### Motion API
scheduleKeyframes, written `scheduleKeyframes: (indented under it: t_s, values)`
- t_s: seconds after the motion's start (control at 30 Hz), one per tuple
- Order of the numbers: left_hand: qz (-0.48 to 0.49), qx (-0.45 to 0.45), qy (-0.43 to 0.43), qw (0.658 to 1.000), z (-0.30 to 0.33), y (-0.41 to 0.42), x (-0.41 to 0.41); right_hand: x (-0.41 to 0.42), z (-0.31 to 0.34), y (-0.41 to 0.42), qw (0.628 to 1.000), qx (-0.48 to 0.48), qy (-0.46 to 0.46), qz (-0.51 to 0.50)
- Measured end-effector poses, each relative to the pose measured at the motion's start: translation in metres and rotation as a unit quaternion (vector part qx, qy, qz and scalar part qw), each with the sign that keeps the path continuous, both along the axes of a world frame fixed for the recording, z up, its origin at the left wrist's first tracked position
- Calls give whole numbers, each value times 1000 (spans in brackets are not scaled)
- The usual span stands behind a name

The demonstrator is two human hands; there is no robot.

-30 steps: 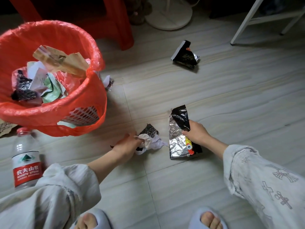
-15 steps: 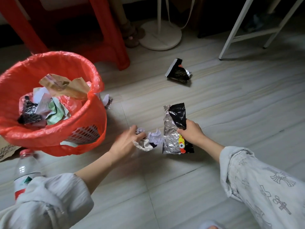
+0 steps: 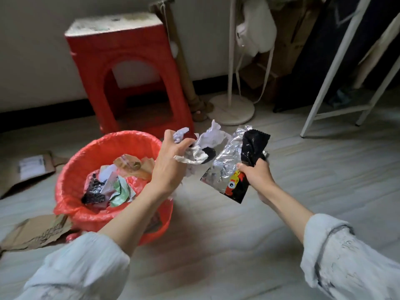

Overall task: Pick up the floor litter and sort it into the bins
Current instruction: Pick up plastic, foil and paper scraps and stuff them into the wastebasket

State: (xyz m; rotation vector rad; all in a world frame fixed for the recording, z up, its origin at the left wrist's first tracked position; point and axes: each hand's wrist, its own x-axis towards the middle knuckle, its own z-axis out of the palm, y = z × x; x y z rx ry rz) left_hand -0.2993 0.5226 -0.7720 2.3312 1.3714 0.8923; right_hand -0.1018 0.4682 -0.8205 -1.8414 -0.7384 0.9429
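Observation:
My left hand [image 3: 171, 161] is closed around a crumpled wad of white tissue and foil scraps [image 3: 203, 146], held in the air just right of the red-lined bin [image 3: 71, 204]. The bin holds several crumpled papers and wrappers. My right hand [image 3: 257, 176] grips a black and silver snack wrapper [image 3: 229, 169] with a yellow cartoon face, lifted off the floor to the right of the wad. Both hands are above the pale tiled floor.
A red plastic stool [image 3: 127, 68] stands against the wall behind the bin. Flattened cardboard pieces [image 3: 32, 169] lie left of the bin. A white fan base [image 3: 233, 109] and a white metal rack leg [image 3: 331, 68] stand at the back right.
Both hands have risen from the floor with their litter. The view has tilted up, so the stool and wall show and the far wrapper and bottle are out of sight.

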Motion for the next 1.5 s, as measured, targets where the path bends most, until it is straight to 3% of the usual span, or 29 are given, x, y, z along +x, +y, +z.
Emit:
scheduleKeyframes:
  t_s: [0.13, 0.23, 0.37, 0.47, 0.57, 0.63, 0.83, 0.97, 1.07, 1.1, 1.17, 1.23, 1.3, 1.37, 1.43, 1.5]
  values:
    - [69, 76, -17, 995, 29, 25, -50, -33, 32, 25, 995, 66, 67, 15]
    - [172, 114, 52, 977, 44, 37, -101, -65, 51, 46, 990, 97, 98, 39]
    - [308, 67, 83, 945, 35, 47, -148, -102, 53, 63, 986, 101, 121, 51]
    - [237, 15, 178, 955, 7, 65, -159, -114, 42, 70, 987, 71, 134, 51]
    - [177, -106, 261, 943, -20, 81, -158, -113, 34, 77, 989, 57, 126, 46]
    - [192, -174, 245, 934, -25, 92, -166, -113, 29, 81, 990, 55, 123, 43]
    - [210, -198, 161, 944, -30, 87, -192, -121, 20, 84, 993, 55, 97, 23]
    - [161, -262, -42, 950, -13, 77, -196, -132, 28, 88, 991, 74, 108, 28]
    - [175, -177, -159, 955, -8, 68, -187, -136, 36, 89, 986, 94, 136, 25]
    - [179, -139, -136, 965, -12, 67, -183, -137, 36, 88, 985, 97, 143, 24]
    - [143, -132, 8, 981, -26, 66, -175, -137, 34, 87, 985, 89, 147, 31]
    - [88, -242, 178, 950, -45, 71, -172, -137, 32, 84, 986, 76, 143, 40]
    - [69, -298, 259, 916, -51, 78, -170, -136, 31, 80, 986, 64, 140, 59]
    - [84, -245, 233, 937, -43, 81, -165, -135, 32, 76, 985, 57, 144, 80]
    - [130, -173, 145, 966, -27, 81, -155, -132, 34, 72, 984, 45, 151, 88]
    - [173, -144, 60, 972, -13, 78, -148, -131, 42, 71, 980, 55, 172, 84]
